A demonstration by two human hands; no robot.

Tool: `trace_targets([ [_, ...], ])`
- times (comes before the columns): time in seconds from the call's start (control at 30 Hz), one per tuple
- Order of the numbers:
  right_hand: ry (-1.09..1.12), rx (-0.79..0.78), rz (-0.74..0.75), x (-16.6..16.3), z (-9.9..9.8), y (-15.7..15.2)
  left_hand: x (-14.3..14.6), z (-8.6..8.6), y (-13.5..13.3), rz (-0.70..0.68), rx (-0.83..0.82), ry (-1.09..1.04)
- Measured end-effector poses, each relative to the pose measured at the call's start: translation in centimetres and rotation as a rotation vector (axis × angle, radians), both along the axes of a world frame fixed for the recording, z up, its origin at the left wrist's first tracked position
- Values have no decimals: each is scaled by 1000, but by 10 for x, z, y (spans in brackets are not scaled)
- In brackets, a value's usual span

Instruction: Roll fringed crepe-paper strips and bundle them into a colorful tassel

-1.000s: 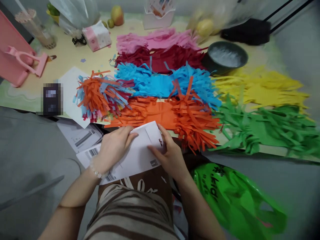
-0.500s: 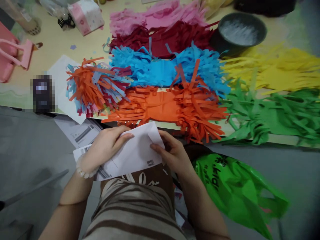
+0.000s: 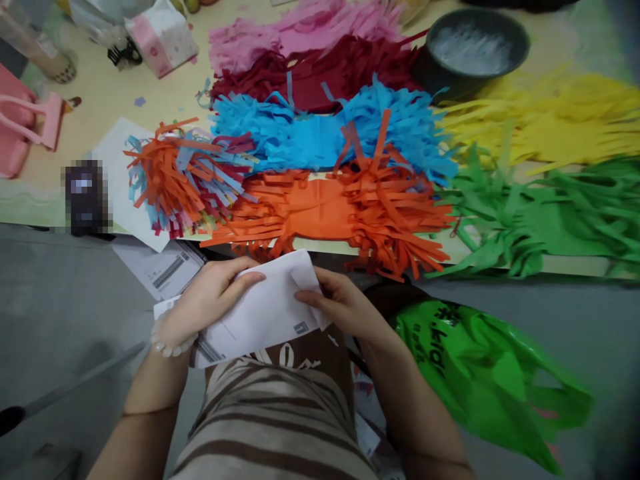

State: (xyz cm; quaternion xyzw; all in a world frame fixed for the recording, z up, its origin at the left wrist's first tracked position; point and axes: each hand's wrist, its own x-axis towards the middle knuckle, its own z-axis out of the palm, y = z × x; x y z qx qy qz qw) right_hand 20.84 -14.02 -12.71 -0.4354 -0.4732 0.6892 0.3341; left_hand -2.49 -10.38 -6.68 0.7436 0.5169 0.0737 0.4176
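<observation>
Over my lap I hold a white printed sheet of paper (image 3: 260, 307), with barcode-like marks near its lower left and a small dark mark at its lower right. My left hand (image 3: 215, 290), with a pale bead bracelet (image 3: 170, 341) at the wrist, grips the sheet's left side, thumb on top. My right hand (image 3: 337, 300) pinches the right edge, where the paper curls over. Beyond my hands, a bundle of orange fringed strips (image 3: 320, 210) lies along the table's near edge. A multicoloured pompom of strips (image 3: 175, 173) sits to its left.
Blue (image 3: 320, 140), dark red (image 3: 320, 80), pink (image 3: 300, 30), yellow (image 3: 575, 120) and green fringed bundles (image 3: 560, 220) cover the table. A dark tub (image 3: 475, 50) stands at the back right. Further printed sheets (image 3: 157, 267) lie left of my hand. A green plastic bag (image 3: 480, 373) hangs at right.
The view has shifted slightly. Both hands keep their hold on the paper, which is in nearly the same pose.
</observation>
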Motion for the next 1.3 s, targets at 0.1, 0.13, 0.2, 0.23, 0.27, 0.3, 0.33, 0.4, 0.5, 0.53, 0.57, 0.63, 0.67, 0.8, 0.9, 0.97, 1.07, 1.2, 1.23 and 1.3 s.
trace_targets([
  [0.1,39,-47,5,0,-3,3,0,0,0,-19,-11,2],
  [0.13,53,-73,16,0,-4,4,-1,-1,0,-23,-12,3],
  [0.2,76,-112,44,0,-6,3,-2,-1,0,-20,-20,-2],
  [0.23,82,-118,58,1,-6,2,-3,-2,0,-13,-26,-9],
  [0.27,87,-111,67,1,-7,1,-3,-2,0,-6,-37,-17],
  [0.3,94,-97,74,2,-7,0,-4,-3,0,1,-47,-25],
  [0.33,102,-76,80,3,-7,-1,-4,-3,0,5,-56,-33],
  [0.4,111,-28,87,5,-6,-4,-4,-4,0,11,-61,-46],
  [0.5,69,38,91,6,-4,-6,-4,-4,-1,13,-60,-48],
  [0.53,43,53,84,6,-4,-7,-4,-4,-1,11,-65,-47],
  [0.57,19,62,72,5,-4,-7,-4,-3,-1,10,-71,-46],
  [0.63,-13,64,38,4,-4,-8,-4,-3,-1,1,-91,-48],
  [0.67,-21,58,21,3,-4,-7,-4,-3,0,-3,-97,-49],
  [0.8,8,-16,20,4,-6,-3,-1,-7,-1,35,-4,-35],
  [0.9,19,-10,79,5,-7,2,1,-8,-3,121,111,26],
  [0.97,-54,52,89,4,-6,3,1,-6,-3,114,120,28],
  [1.07,-199,174,121,-3,-1,4,1,-1,-1,55,105,-77],
  [1.2,-232,265,212,-10,12,4,0,4,5,75,62,-192],
  [1.23,-220,273,250,-11,14,4,-1,4,6,87,44,-219],
  [1.3,-226,299,298,-15,19,3,-6,5,5,78,-6,-280],
])
